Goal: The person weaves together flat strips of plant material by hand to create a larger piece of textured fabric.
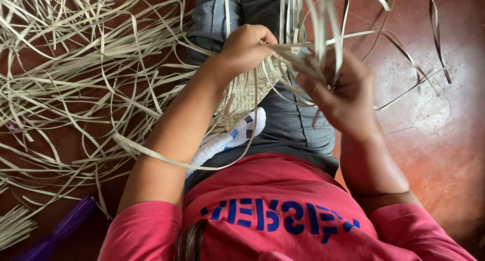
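Nearest the head camera is a red shirt (283, 215) with blue lettering, and beyond it both forearms reach out over grey trousers (293, 124). On the lap sits a partly woven mat (242, 97) of pale flat strips, its plaited edge showing between the wrists. Closed in a fist, the left hand (246, 46) pins the woven edge and a strip or two against it; the right hand (341, 92) is curled around a bunch of loose strip ends (323, 44) that rise toward the top of the frame, thumb pressing them together. To do this plaiting well, I judge, the left should keep the finished edge tight while the right feeds one strip at a time, flat and untwisted (a twisted strip would leave a gap). A white and blue cloth (227, 140) lies under the mat. No container is in view: spare strips (70, 74) sprawl loose on the reddish floor (434, 140) at left, near a purple bundle (60, 230).
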